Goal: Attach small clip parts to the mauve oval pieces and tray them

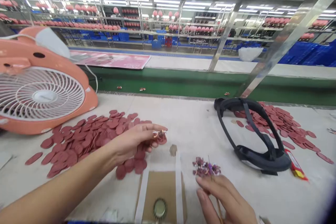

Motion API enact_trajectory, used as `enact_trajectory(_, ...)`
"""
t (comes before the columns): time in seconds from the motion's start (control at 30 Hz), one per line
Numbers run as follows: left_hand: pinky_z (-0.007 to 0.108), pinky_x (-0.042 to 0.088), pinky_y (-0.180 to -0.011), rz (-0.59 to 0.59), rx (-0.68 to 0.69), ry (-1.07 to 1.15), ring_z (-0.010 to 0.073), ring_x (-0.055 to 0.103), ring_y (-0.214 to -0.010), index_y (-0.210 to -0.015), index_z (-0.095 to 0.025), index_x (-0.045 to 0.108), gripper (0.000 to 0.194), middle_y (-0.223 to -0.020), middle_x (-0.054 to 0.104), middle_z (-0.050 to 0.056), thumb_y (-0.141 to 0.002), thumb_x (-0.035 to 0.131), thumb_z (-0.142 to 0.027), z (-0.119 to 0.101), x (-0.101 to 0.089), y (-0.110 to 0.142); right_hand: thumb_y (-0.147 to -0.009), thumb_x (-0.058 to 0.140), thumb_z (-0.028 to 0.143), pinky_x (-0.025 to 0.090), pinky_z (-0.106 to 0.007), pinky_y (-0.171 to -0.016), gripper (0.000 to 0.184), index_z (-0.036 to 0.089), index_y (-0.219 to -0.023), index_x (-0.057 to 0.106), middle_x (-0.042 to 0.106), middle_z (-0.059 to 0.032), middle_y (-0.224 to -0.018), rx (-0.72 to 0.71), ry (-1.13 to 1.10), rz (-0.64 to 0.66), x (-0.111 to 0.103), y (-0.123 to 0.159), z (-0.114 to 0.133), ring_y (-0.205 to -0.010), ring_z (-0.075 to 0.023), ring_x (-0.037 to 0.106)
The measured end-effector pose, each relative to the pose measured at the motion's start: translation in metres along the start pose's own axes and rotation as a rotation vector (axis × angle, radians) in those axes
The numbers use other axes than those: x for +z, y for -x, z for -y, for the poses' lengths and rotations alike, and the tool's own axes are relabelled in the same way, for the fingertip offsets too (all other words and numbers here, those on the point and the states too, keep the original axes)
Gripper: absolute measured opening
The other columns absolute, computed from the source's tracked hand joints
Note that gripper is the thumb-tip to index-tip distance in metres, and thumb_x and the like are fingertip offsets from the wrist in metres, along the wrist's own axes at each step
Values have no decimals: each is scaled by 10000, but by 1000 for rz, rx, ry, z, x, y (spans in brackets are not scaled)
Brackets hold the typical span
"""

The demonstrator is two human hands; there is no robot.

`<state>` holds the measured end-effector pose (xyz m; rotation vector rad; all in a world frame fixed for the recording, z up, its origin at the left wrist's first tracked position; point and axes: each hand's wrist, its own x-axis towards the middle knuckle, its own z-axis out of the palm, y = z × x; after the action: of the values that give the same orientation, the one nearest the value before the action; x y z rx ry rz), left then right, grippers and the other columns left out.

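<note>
Over the near left of the table (189,122), your left hand (131,143) has its fingers pressed together, pinching a small pale bit (159,134) above a scattered pile of dark red discs (86,140). Your right hand (223,199) curls around a thin stem (217,208) just below a purple dried-flower cluster (206,167). Between them lies a cardboard sheet (160,196) with white strips, a round metal cap (160,208) on it. Farther right sits a black plastic frame (252,136); a peach fan (39,94) stands left.

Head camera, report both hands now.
Left hand over reddish discs, small item at fingertips, too small to tell. Right hand under purple dried-flower bunch, thin stem at fingers. Orange fan beyond the discs.
</note>
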<state>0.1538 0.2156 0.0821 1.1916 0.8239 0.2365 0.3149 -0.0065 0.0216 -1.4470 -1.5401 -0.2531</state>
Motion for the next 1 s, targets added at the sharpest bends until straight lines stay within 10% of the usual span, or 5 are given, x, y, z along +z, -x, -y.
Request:
enact_trajectory(0.2, 146, 421, -420, 93, -145, 271, 79, 543, -470, -1002, -165, 704, 443, -585, 653, -5, -619, 840, -341, 58, 23, 73, -915, 585, 154, 559, -230, -624, 202, 183, -1103, 651, 654, -37, -836, 159, -320, 91, 23, -12, 58, -709, -136, 634)
enact_trajectory(0.57, 127, 456, -383, 128, -193, 374, 100, 570, -507, -948, -168, 714, 345, -556, 631, -9, -656, 816, -320, 84, 41, 108, -925, 618, 167, 484, -182, -593, 93, 219, -946, 693, 660, 24, -766, 353, -536, 248, 16, -1, 87, -650, -91, 611)
enact_trajectory(1.0, 182, 509, -486, -311, 242, 231, 118, 580, -584, -890, -260, 735, 140, -715, 698, -11, -835, 698, -383, 110, 57, 134, -881, 626, 72, 545, -237, -628, 158, 186, -980, 673, 706, -18, -840, 143, -256, 35, 21, 3, 92, -706, -124, 639)
